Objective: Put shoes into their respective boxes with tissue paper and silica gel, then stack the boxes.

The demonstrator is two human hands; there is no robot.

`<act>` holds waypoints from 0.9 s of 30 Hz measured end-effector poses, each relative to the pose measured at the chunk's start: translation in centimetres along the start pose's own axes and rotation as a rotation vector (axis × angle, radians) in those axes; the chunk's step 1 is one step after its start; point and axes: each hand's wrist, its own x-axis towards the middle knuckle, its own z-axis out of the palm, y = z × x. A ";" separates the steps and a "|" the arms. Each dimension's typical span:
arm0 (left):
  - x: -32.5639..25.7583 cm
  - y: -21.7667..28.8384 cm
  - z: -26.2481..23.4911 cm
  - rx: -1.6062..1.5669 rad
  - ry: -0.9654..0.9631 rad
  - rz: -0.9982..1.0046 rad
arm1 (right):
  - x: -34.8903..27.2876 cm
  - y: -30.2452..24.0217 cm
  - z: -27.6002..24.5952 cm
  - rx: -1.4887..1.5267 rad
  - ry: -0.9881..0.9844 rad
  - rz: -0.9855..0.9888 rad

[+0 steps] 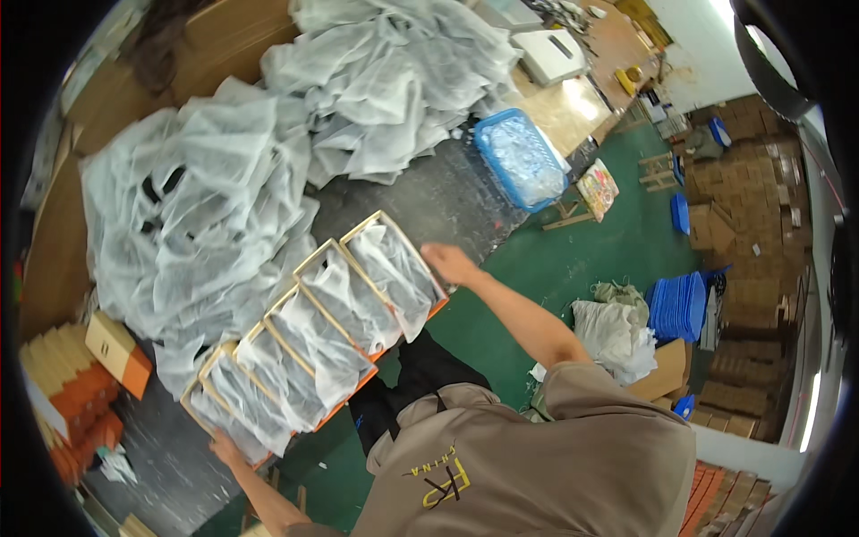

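The boxes (437,309) are cream and orange; the wraps (201,201) at ten o'clock, white; the basket (492,166) at one o'clock, blue.

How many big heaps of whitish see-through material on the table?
2. The left heap lies just beyond the row of open boxes; the far heap sits left of the blue basket. They meet, so a smaller one could be hidden.

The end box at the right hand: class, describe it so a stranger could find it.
Start with the dark table and the slanting row of open boxes at its near edge. Go to the row's upper right end, to the end box with thin white wrapping inside. It alone has the right hand at its side; the left hand is at the row's opposite end.
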 end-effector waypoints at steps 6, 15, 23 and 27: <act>-14.1 7.4 -1.9 0.081 0.699 0.579 | 9.6 13.9 -22.1 -0.388 0.728 0.071; -44.7 34.2 7.1 -0.516 0.174 0.745 | 17.4 27.1 -24.7 -0.754 0.281 0.350; -57.8 49.7 15.8 -0.682 -0.281 0.908 | 18.9 31.8 -29.4 -0.532 0.207 0.363; -62.7 54.3 21.3 -0.665 -0.516 1.083 | 18.7 29.5 -33.7 -0.540 0.223 0.234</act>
